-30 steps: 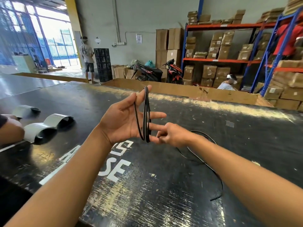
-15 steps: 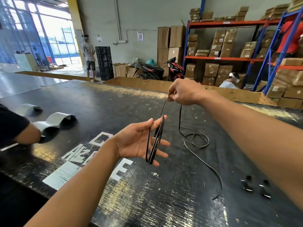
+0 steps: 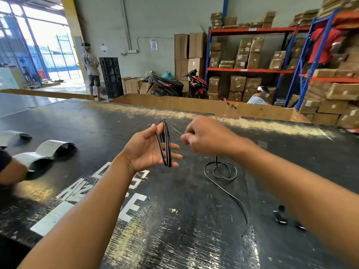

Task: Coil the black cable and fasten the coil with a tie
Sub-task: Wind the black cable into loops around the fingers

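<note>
My left hand is held palm up above the black table, fingers spread, with several loops of the black cable wound around them. To its right, my right hand is closed on the cable's running strand just beside the loops. The loose tail of the cable drops from that hand, curls in a small ring on the table and trails toward the near right edge. Two small dark ties lie on the table under my right forearm.
The black table carries white painted letters. Curled grey sheets lie at the left beside another person's arm. A cardboard wall runs along the far side. Behind it are shelves of boxes, motorbikes and people.
My right hand came down from its raised position to beside the left hand, laying another turn over the fingers. The left hand rose slightly. The loose tail on the table is shorter.
</note>
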Tool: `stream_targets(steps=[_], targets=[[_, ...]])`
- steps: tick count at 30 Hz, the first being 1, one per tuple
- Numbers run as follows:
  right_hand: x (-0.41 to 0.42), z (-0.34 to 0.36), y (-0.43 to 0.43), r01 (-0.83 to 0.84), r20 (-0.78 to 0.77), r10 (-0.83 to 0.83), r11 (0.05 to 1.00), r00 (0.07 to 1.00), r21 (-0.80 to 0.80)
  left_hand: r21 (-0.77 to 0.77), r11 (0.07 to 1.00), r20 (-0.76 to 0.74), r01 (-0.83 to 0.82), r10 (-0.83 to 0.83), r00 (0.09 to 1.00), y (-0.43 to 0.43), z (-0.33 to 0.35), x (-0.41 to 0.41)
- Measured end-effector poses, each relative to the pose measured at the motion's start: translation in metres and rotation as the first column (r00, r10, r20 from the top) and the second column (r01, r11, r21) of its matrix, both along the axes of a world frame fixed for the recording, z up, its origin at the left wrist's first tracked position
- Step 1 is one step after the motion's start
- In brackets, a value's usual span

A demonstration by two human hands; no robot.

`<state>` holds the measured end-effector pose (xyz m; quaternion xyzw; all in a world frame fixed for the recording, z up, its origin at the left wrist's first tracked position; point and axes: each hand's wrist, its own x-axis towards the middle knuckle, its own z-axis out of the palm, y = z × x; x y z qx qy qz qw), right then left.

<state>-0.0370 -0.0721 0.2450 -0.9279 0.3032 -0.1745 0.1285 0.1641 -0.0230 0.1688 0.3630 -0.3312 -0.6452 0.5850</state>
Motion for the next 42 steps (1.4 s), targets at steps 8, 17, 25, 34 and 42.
stream_targets(steps=[8,17,25,34,42], targets=[[-0.017,-0.089,0.034,-0.133,0.064,0.118,0.805,0.991,0.579,-0.115,0.991,-0.002,0.074,-0.075,0.997,-0.012,0.033,-0.02],[-0.021,-0.118,-0.014,-0.007,-0.082,0.052,0.881,0.995,0.474,-0.214,0.878,0.029,0.428,-0.432,0.901,0.003,0.042,-0.043],[-0.019,-0.045,-0.068,0.115,-0.153,-0.104,0.991,0.983,0.064,-0.094,0.814,0.08,0.573,-0.568,0.819,0.021,0.022,-0.052],[-0.017,0.032,-0.073,0.084,-0.211,-0.178,0.917,0.961,-0.391,0.045,0.832,0.068,0.553,-0.555,0.829,0.013,-0.013,-0.061],[-0.019,0.043,-0.046,0.041,-0.154,-0.129,0.88,0.98,-0.474,0.096,0.913,0.032,0.396,-0.4,0.916,-0.002,-0.025,-0.046]])
